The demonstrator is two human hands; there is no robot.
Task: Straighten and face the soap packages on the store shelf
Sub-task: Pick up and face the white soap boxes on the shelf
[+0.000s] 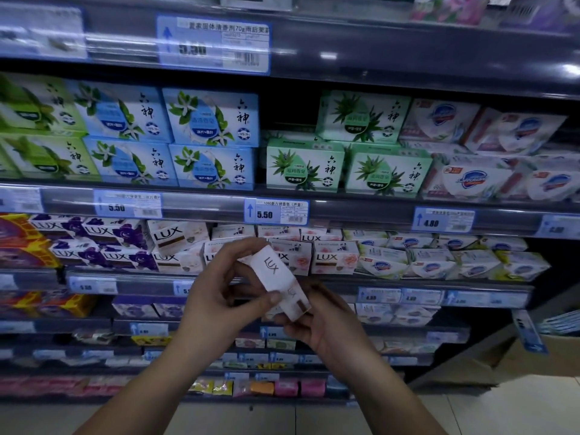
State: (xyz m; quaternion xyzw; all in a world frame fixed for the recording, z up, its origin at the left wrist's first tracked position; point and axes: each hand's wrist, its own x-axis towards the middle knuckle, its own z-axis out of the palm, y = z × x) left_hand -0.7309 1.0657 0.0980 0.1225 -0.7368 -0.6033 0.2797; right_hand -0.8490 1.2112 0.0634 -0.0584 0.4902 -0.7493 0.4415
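Observation:
A white LUX soap box (280, 279) is held tilted in front of the shelves, its end flap facing me. My left hand (221, 291) grips it from the left, thumb across its lower face. My right hand (317, 321) supports it from below and the right. Behind the box, the LUX shelf row (332, 257) holds white and pink boxes in two layers, with purple LUX boxes (94, 243) to the left. Part of that row is hidden by my hands.
Green and blue soap boxes (213, 139) fill the shelf above, with a gap (287, 116) over one green box. Safeguard packs (439, 262) lie right of the LUX row. Price tags (276, 211) line the shelf rails. A cardboard carton (514, 356) stands on the floor at right.

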